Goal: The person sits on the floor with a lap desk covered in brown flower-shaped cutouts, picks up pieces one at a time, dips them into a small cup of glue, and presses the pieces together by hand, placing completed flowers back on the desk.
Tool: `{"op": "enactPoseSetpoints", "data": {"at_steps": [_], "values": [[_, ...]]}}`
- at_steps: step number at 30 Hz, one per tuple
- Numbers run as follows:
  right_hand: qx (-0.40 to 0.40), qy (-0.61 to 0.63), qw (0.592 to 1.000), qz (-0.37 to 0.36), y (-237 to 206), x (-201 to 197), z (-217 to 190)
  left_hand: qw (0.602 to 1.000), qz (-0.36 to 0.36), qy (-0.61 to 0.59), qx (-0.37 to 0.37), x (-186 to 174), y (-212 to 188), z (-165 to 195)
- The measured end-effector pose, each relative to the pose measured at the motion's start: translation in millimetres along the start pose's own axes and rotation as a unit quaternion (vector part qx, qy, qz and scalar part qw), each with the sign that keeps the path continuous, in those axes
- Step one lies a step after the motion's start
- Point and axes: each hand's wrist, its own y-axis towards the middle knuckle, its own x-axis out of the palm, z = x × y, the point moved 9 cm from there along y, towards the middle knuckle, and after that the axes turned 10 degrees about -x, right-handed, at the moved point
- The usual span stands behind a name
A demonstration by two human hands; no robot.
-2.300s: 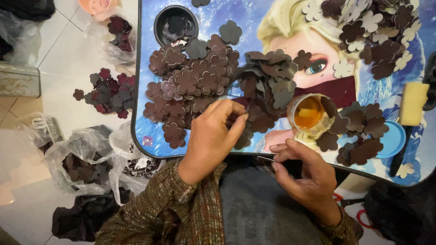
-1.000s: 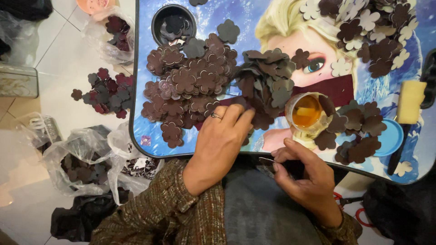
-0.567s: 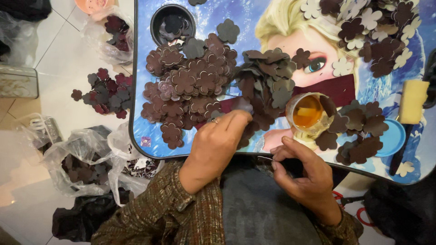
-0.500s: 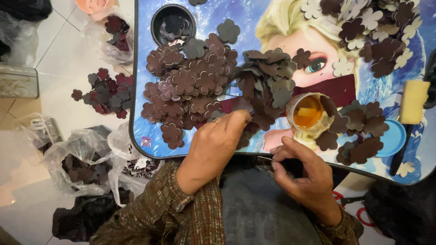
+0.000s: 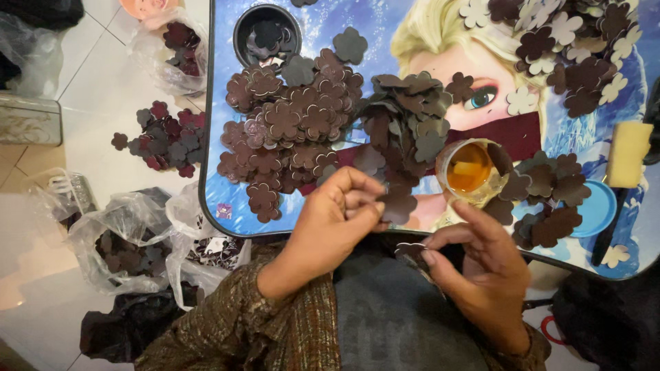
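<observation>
At the centre of the frame the left hand (image 5: 337, 223) has its fingertips pinched together on a single dark brown flower-shaped cutout (image 5: 399, 204) at the near edge of the counter (image 5: 385, 27), a small lap table with a cartoon picture on its top. Just right of it, lower in the frame, the right hand (image 5: 481, 275) is curled closed on another flat piece (image 5: 410, 251), held between thumb and fingers over the person's lap; what kind of piece it is cannot be made out clearly. A big heap of brown flower cutouts (image 5: 302, 130) fills the middle left of the counter, a second heap (image 5: 564, 41) sits at the upper right, and a small cup of amber liquid, likely glue (image 5: 471, 170), stands just right of the pinched flower. A round black dish (image 5: 267, 34) lies at the upper left, and a yellow sponge (image 5: 629, 154) at the right edge. To do this well, I judge, the flower should be lifted by its rim so that only one layer comes away from the heap, kept flat, and brought squarely to the piece in the right hand, with the cup left undisturbed. More cutouts lie on the floor (image 5: 103, 103) at left, beside plastic bags (image 5: 127, 240).
</observation>
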Motion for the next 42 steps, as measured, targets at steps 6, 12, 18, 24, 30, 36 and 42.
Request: {"op": "enactPoseSetpoints", "data": {"at_steps": [6, 12, 18, 24, 30, 36, 42], "values": [[0.114, -0.006, 0.987, 0.113, 2.1, -23.6, -1.4, 0.996, -0.047, 0.009, -0.068, 13.6, -5.7, -19.5], [0.134, 0.004, 0.986, 0.097, 13.9, -15.4, -3.3, 0.994, -0.076, 0.013, -0.073, 23.9, -9.9, -16.3], [0.150, -0.001, 0.985, 0.083, 16.5, -8.9, -2.7, 0.994, -0.081, 0.034, -0.068, 28.8, -14.8, -10.7], [0.156, 0.002, 0.986, 0.065, 16.6, -7.9, 2.6, 0.992, -0.088, 0.056, -0.077, 30.3, -16.5, -7.0], [0.158, 0.000, 0.986, 0.060, 17.7, -5.7, 7.0, 0.992, -0.085, 0.057, -0.079, 29.1, -15.7, -7.8], [0.153, -0.032, 0.986, 0.056, 20.1, -3.0, 2.4, 0.992, -0.087, 0.033, -0.091, 27.8, -16.2, -9.6], [0.149, -0.055, 0.986, 0.059, 21.8, -0.4, -0.3, 0.991, -0.064, 0.086, -0.076, 25.8, -18.7, -4.8]]}}
